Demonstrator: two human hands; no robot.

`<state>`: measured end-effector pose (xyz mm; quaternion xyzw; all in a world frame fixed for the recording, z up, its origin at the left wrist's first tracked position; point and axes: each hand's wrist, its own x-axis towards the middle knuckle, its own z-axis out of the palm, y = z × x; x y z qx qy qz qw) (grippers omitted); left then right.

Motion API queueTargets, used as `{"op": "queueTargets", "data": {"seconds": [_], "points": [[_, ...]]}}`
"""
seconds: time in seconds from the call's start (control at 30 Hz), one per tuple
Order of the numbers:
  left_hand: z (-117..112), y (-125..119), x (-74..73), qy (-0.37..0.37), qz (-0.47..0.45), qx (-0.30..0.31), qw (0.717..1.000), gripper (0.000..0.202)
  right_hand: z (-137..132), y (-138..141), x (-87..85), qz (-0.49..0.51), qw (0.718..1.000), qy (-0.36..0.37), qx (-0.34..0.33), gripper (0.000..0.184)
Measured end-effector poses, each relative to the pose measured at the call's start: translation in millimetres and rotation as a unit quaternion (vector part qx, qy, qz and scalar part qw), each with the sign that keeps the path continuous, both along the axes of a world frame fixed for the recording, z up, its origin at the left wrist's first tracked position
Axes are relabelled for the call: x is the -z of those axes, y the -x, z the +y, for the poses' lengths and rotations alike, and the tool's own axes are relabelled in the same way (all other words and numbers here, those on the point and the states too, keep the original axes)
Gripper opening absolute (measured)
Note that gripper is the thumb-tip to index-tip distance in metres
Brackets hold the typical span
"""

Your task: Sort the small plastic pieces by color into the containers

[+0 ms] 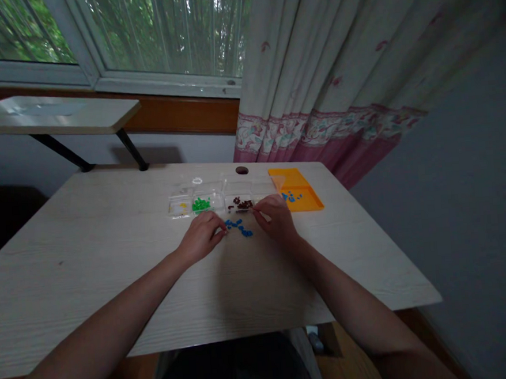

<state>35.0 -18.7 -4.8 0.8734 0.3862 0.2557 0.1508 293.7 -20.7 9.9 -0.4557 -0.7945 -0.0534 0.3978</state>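
Note:
My left hand (202, 234) rests on the table with curled fingers. Its thumb and forefinger come together at the left end of a loose scatter of small blue pieces (241, 228); anything between them is too small to make out. My right hand (277, 218) is pinched at the front right of a clear compartment box (216, 199), beside small dark brown pieces (244, 204). What its fingertips hold I cannot tell. Small green pieces (201, 204) lie in a compartment further left, and a few yellow pieces (183, 207) are in the leftmost one.
An orange tray (309, 199) with several blue pieces stands right of the box, partly behind my right hand. The pale wooden table (130, 233) has a round hole (242, 170) at the back. A raised shelf (100, 116) is at the back left, a curtain (315, 93) behind.

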Motion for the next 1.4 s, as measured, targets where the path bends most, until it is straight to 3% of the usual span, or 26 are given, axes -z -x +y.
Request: {"op": "queueTargets", "data": {"seconds": [0.33,0.67,0.83,1.0,1.4], "points": [[1.4,-0.9,0.4,0.004,-0.009,-0.001,1.0,0.01,-14.5,25.2,9.9,-0.115,0.986,0.028,-0.121,0.017],[2.7,-0.4,-3.0,0.029,-0.114,-0.004,0.993,0.019,-12.9,25.5,13.4,-0.121,0.985,0.022,-0.121,0.023],[2.9,-3.0,2.2,0.09,-0.164,-0.011,0.982,0.026,-13.3,26.3,9.4,-0.095,0.991,0.023,-0.095,0.021],[1.7,-6.1,7.0,0.116,-0.17,0.004,0.979,0.031,-17.1,30.9,6.9,-0.084,0.992,0.015,-0.098,0.017],[-0.2,-7.7,0.1,0.105,-0.154,0.035,0.982,0.034,-18.0,36.3,7.3,-0.092,0.991,-0.01,-0.094,0.016]]}}
